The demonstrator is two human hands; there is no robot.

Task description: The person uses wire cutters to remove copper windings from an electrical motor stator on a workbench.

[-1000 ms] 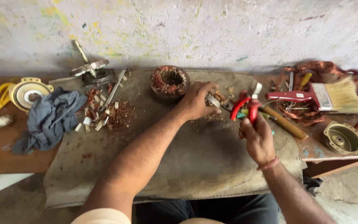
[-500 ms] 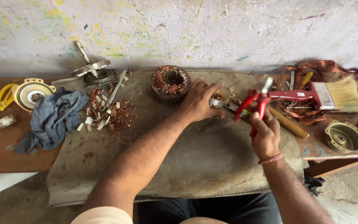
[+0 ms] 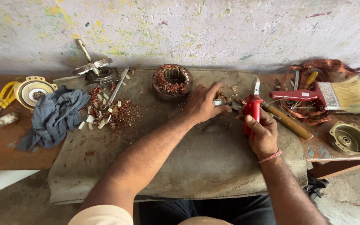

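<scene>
My left hand (image 3: 203,101) pinches a small metal part with copper wire bits (image 3: 220,100) on the grey cloth mat (image 3: 196,162). My right hand (image 3: 263,135) grips red-handled cutters (image 3: 253,109), whose blades point up and sit just right of the small part. A round motor stator with copper windings (image 3: 172,80) stands on the mat behind my left hand.
Copper scraps and white slips (image 3: 107,114) lie at the mat's left, beside a blue rag (image 3: 55,116). Yellow scissors (image 3: 1,104) and a round cover (image 3: 33,89) sit far left. A wooden-handled tool (image 3: 288,123), red-handled brush (image 3: 326,95), copper wire tangle (image 3: 330,68) and metal cap (image 3: 350,138) sit right.
My right hand has turned the red cutters upright and brought them closer to the small part. My left hand stays on the part.
</scene>
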